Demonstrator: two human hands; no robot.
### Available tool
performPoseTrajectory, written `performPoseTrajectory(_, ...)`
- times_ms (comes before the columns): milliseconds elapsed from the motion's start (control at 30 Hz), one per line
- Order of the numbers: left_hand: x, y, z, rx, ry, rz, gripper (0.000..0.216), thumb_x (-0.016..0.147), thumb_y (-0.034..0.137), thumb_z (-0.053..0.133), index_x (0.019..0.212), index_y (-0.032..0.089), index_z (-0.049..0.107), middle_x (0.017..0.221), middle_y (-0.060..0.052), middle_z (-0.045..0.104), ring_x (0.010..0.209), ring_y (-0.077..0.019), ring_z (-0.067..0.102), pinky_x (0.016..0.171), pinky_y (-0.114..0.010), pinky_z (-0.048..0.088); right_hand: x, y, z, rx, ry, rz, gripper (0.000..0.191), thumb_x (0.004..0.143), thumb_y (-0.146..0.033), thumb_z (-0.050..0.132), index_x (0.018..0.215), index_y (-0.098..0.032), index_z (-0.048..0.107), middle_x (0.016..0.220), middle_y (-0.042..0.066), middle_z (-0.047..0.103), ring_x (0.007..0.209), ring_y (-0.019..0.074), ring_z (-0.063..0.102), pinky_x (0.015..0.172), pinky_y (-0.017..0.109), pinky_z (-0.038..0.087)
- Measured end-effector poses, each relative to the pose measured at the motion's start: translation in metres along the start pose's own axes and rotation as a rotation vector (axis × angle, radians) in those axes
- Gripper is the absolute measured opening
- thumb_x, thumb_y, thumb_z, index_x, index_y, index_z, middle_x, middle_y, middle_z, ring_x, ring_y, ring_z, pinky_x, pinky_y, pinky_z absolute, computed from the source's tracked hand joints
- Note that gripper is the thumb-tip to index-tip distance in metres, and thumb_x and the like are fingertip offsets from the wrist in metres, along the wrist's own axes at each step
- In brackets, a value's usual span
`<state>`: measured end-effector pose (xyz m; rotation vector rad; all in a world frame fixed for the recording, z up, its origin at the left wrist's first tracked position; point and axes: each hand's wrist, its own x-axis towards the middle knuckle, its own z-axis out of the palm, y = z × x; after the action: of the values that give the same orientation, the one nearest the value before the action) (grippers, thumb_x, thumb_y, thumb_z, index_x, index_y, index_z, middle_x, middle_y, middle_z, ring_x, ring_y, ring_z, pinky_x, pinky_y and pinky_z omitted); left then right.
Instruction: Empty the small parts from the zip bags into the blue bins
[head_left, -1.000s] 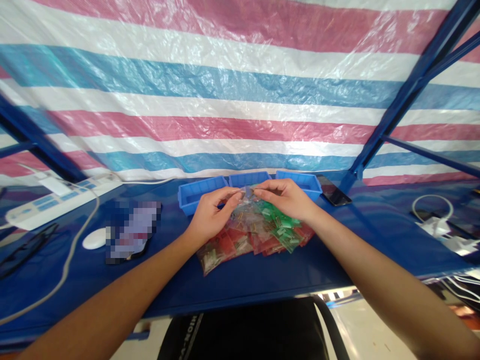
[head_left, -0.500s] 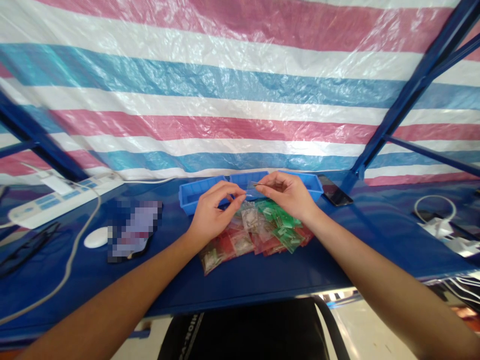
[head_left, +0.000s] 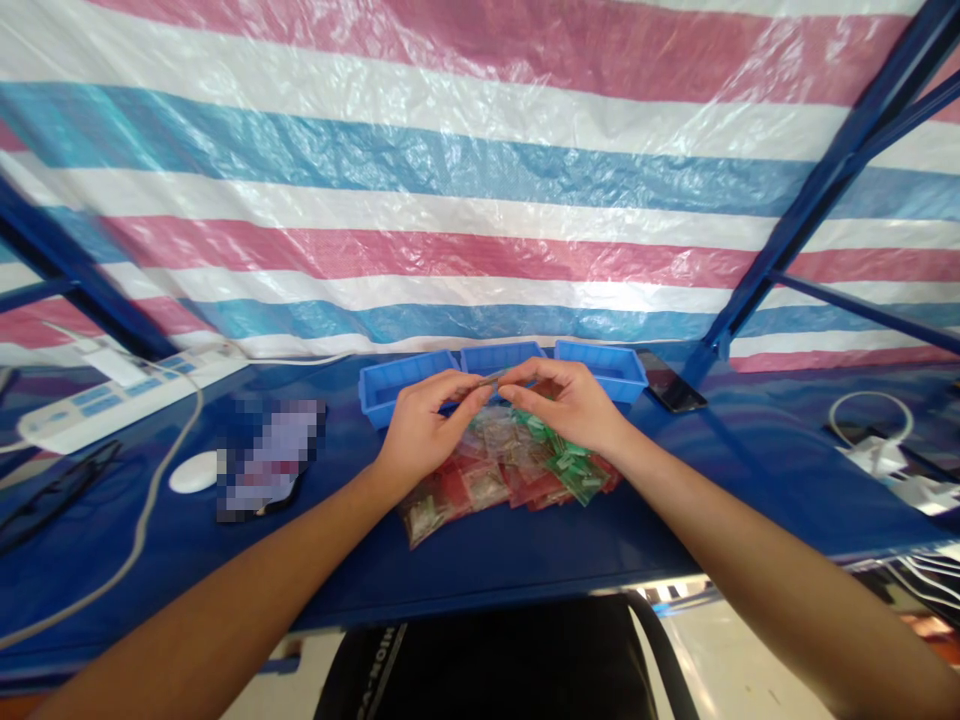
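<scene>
Fingertip to fingertip, my left hand (head_left: 427,425) and my right hand (head_left: 562,400) meet above a heap of small bags. Both are closed in a pinch on a small clear plastic bag (head_left: 491,378), seen edge-on and mostly covered by the fingers; its contents are too small to make out. Below lie clear bags (head_left: 502,437) of small metal-looking parts, green bags (head_left: 577,470) with pale pieces toward the right, and red bags (head_left: 457,485) beneath and to the left.
Behind the hands stand a left blue bin (head_left: 375,392), a middle blue bin (head_left: 502,352) and a right blue bin (head_left: 626,385). A dark phone (head_left: 671,382) lies right. Leftward are a blurred-out phone (head_left: 274,460), a white mouse (head_left: 196,473), a power strip (head_left: 135,400) and glasses (head_left: 60,495).
My right hand has moved left and slightly down, so its fingertips now meet those of my left hand at the clear bag. More of the right blue bin shows.
</scene>
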<state>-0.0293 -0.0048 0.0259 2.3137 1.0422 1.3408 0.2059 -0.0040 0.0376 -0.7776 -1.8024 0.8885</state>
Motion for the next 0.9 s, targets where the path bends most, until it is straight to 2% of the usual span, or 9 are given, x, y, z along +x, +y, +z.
performPoseTrajectory(67, 0.0, 0.001, -0.001, -0.004, -0.014, -0.003, 0.028, 0.105, 0.044, 0.065, 0.109, 0.021, 0.081, 0.103, -0.007, 0.082, 0.092, -0.0206, 0.076, 0.085, -0.031, 0.06, 0.001, 0.001, -0.002, -0.066, 0.054, -0.045, 0.026, 0.095, -0.049, 0.078, 0.101, -0.024, 0.081, 0.105, 0.007, 0.078, 0.095, 0.0218, 0.073, 0.078, 0.033, 0.061)
performPoseTrajectory(167, 0.0, 0.003, -0.001, -0.018, -0.024, -0.006, 0.026, 0.106, 0.041, 0.065, 0.108, 0.021, 0.081, 0.104, -0.006, 0.082, 0.093, -0.0201, 0.076, 0.087, -0.031, 0.058, 0.003, 0.002, -0.005, -0.089, 0.084, -0.108, 0.024, 0.094, -0.047, 0.078, 0.098, -0.024, 0.081, 0.111, 0.008, 0.076, 0.104, 0.0231, 0.072, 0.081, 0.033, 0.061)
performPoseTrajectory(367, 0.001, 0.004, -0.001, -0.051, -0.016, 0.013, 0.026, 0.106, 0.042, 0.065, 0.107, 0.021, 0.082, 0.105, -0.006, 0.081, 0.095, -0.0201, 0.074, 0.087, -0.031, 0.057, 0.002, 0.005, -0.006, 0.047, 0.051, -0.017, 0.039, 0.088, -0.047, 0.085, 0.117, -0.025, 0.073, 0.104, 0.005, 0.08, 0.095, 0.0227, 0.076, 0.085, 0.037, 0.063)
performPoseTrajectory(467, 0.001, 0.004, 0.0, -0.028, -0.027, 0.017, 0.026, 0.105, 0.042, 0.066, 0.108, 0.022, 0.081, 0.108, -0.007, 0.081, 0.097, -0.0213, 0.075, 0.089, -0.033, 0.058, 0.002, 0.007, -0.005, 0.005, 0.04, -0.016, 0.034, 0.089, -0.048, 0.084, 0.112, -0.025, 0.075, 0.101, 0.005, 0.081, 0.092, 0.0229, 0.077, 0.084, 0.038, 0.062)
performPoseTrajectory(667, 0.004, 0.001, -0.003, 0.096, 0.112, 0.042, 0.022, 0.105, 0.036, 0.064, 0.117, 0.023, 0.079, 0.115, -0.006, 0.08, 0.106, -0.0225, 0.074, 0.1, -0.037, 0.057, 0.004, 0.008, -0.012, -0.188, 0.161, -0.034, 0.026, 0.097, -0.047, 0.074, 0.107, -0.023, 0.076, 0.094, 0.005, 0.08, 0.084, 0.0226, 0.075, 0.077, 0.037, 0.06)
performPoseTrajectory(767, 0.008, -0.002, -0.01, 0.17, 0.119, 0.103, 0.022, 0.106, 0.031, 0.061, 0.117, 0.024, 0.079, 0.118, -0.007, 0.078, 0.113, -0.0238, 0.071, 0.103, -0.038, 0.054, 0.003, 0.007, -0.017, -0.356, 0.116, -0.137, 0.02, 0.101, -0.039, 0.069, 0.111, -0.022, 0.075, 0.093, 0.005, 0.079, 0.082, 0.0222, 0.073, 0.08, 0.037, 0.058)
performPoseTrajectory(900, 0.011, -0.012, -0.017, 0.38, 0.105, 0.08, 0.029, 0.104, 0.024, 0.055, 0.121, 0.025, 0.078, 0.125, -0.009, 0.074, 0.121, -0.0286, 0.065, 0.108, -0.047, 0.047, 0.001, 0.005, -0.018, -0.561, -0.065, -0.258, 0.017, 0.105, -0.031, 0.063, 0.114, -0.023, 0.075, 0.105, 0.008, 0.079, 0.097, 0.0261, 0.073, 0.091, 0.04, 0.056)
